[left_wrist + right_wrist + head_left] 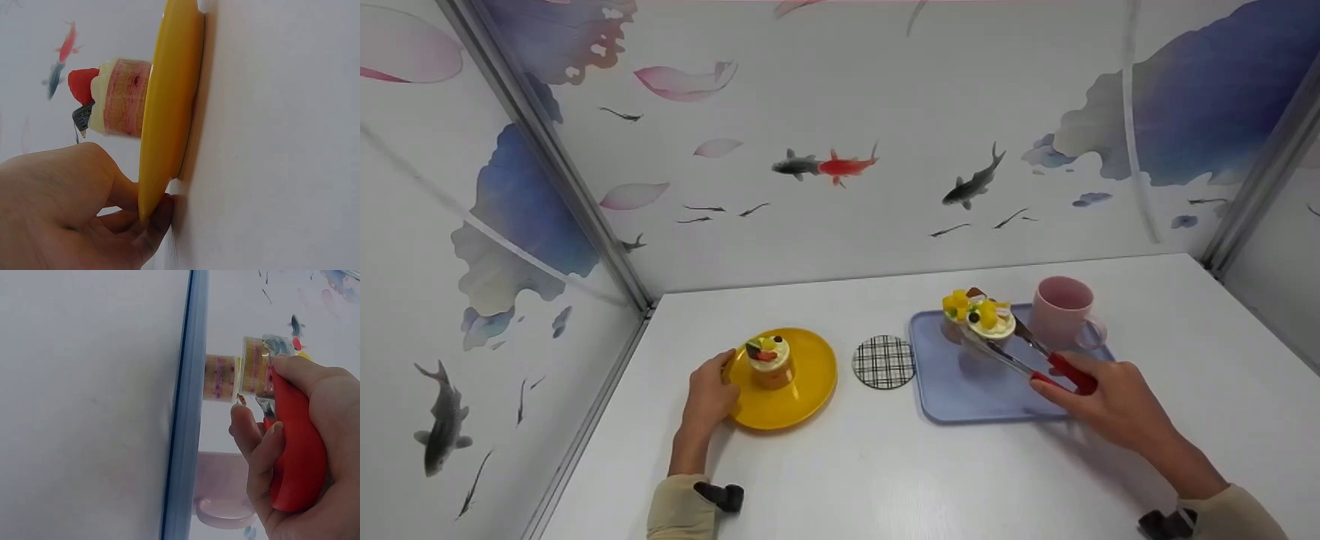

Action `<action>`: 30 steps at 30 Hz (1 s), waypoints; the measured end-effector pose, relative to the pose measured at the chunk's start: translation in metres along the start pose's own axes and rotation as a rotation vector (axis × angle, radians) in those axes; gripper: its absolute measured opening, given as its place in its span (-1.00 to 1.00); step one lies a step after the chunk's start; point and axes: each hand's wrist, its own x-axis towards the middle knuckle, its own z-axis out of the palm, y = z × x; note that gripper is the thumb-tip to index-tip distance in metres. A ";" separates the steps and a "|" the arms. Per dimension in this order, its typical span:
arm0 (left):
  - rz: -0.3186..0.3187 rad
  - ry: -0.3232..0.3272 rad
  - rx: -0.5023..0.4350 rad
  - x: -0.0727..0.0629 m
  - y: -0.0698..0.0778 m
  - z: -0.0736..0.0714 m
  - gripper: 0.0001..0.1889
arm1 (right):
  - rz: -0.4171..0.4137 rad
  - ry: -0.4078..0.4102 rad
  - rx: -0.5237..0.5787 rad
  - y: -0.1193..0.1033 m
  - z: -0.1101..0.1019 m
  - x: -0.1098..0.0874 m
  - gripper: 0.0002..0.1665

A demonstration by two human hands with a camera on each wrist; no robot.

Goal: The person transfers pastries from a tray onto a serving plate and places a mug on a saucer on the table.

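Observation:
My left hand [711, 390] pinches the left rim of a yellow plate [810, 394], thumb above and fingers below in the left wrist view. On the plate stands a small layered cake cup [772, 367] topped with cream and fruit. My right hand [1125, 401] grips red-handled metal tongs [1012, 358]. Between the tongs' tips is a second cake cup [990, 322] with cream, yellow fruit and a dark berry, raised over the blue tray [990, 401]. Behind it, another cake cup [219, 378] stands on the tray, partly hidden in the head view.
A pink mug [1061, 311] stands at the tray's back right corner. The round checkered coaster [883, 362] lies between plate and tray. Printed wall panels [885, 90] enclose the white table [870, 472] at the back and sides.

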 end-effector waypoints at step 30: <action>-0.022 0.006 0.010 0.000 0.001 0.002 -0.29 | -0.038 -0.059 0.067 -0.017 0.025 0.008 -0.34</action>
